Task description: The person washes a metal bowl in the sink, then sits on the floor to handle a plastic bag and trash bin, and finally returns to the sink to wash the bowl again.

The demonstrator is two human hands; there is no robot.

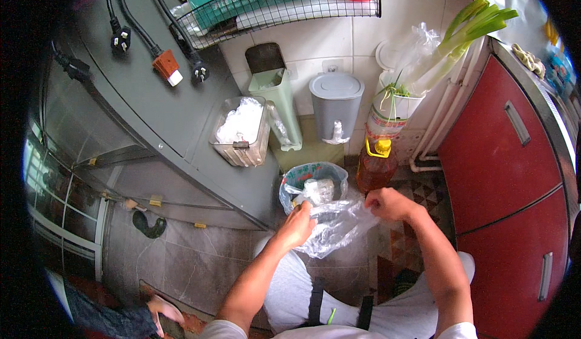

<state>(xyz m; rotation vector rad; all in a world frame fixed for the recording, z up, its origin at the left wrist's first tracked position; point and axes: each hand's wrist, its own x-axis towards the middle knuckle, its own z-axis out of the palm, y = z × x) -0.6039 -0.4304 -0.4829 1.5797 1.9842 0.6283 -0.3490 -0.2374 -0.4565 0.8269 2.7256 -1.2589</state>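
Observation:
Between my two hands a clear plastic bag (pixel 333 230) is stretched, its rim pulled wide. My left hand (pixel 297 225) pinches the rim on one side, and my right hand (pixel 391 206) grips the opposite side. Just beyond the bag stands a lined trash bin (pixel 290 182) with crumpled clear plastic (pixel 317 191) inside. Behind my right hand is a large bottle of dark amber liquid (pixel 376 169) with a yellow cap and handle. Part of the bin is hidden by the bag and my left hand.
A dark grey cabinet (pixel 136 103) flanks the left, bearing a bin of white bags (pixel 240 121). Wall-mounted green (pixel 283 112) and grey (pixel 337 107) containers hang ahead. Scallions (pixel 454 57) rise beyond the bottle. Red cabinets (pixel 504 157) border the right. Another person's foot (pixel 165 309) is lower left.

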